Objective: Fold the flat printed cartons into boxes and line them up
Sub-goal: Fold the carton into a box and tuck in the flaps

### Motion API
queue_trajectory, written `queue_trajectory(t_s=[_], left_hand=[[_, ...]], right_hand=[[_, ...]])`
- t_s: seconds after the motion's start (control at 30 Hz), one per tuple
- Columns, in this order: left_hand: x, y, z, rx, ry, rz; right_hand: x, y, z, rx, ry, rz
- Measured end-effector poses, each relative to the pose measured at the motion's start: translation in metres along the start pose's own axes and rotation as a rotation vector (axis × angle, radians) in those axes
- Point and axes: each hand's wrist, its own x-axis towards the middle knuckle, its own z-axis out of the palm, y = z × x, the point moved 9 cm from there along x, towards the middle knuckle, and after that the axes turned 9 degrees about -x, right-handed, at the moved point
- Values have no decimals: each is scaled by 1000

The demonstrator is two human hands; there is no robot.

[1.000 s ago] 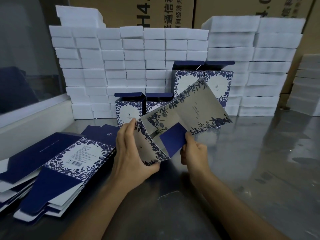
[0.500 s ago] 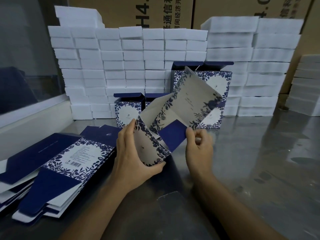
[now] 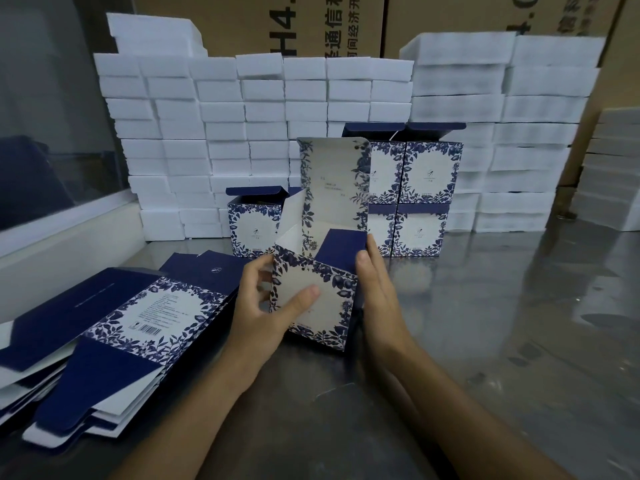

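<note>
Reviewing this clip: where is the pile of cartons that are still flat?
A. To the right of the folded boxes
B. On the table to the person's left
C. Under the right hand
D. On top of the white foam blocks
B: the flat cartons lie fanned on the metal table beside the left hand, which grips the half-formed box.

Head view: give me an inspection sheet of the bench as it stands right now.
Surface: grey bench, shiny, reflective.
Job's things: half-formed carton stands upright, tall flap up; flat cartons piled at left; folded boxes at the back, partly stacked two high, plus one further left.
Clutter: nothing seen.
Hands: left hand grips the carton's front, thumb on the panel; right hand lies flat against its right side.
Cables: nothing seen.
Surroundings: white foam blocks stacked behind, brown shipping cartons beyond.
</note>
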Motion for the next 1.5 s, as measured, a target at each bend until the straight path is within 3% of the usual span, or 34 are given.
queue_trajectory(t_s=[0.23, 0.33, 0.57, 0.77, 1.03, 1.2, 1.33, 1.5], left_hand=[[5, -9, -7, -383, 65, -229], [4, -10, -9, -395, 112, -277], [3, -18, -6, -352, 58, -371], [3, -13, -16, -302, 161, -320], [5, -11, -3, -623, 86, -422], [10, -3, -17, -394, 124, -324], [18, 17, -28, -53, 134, -152], [14, 35, -24, 221, 161, 66]], right_hand=[[1, -15, 6, 70, -85, -31], [-1, -18, 2, 149, -68, -51], [0, -15, 1, 214, -76, -3], [-3, -17, 3, 237, -114, 24], [-5, -20, 13, 182, -171, -12], [-1, -25, 11, 91, -126, -42], [2, -10, 20, -9, -205, 126], [2, -2, 6, -17, -61, 218]])
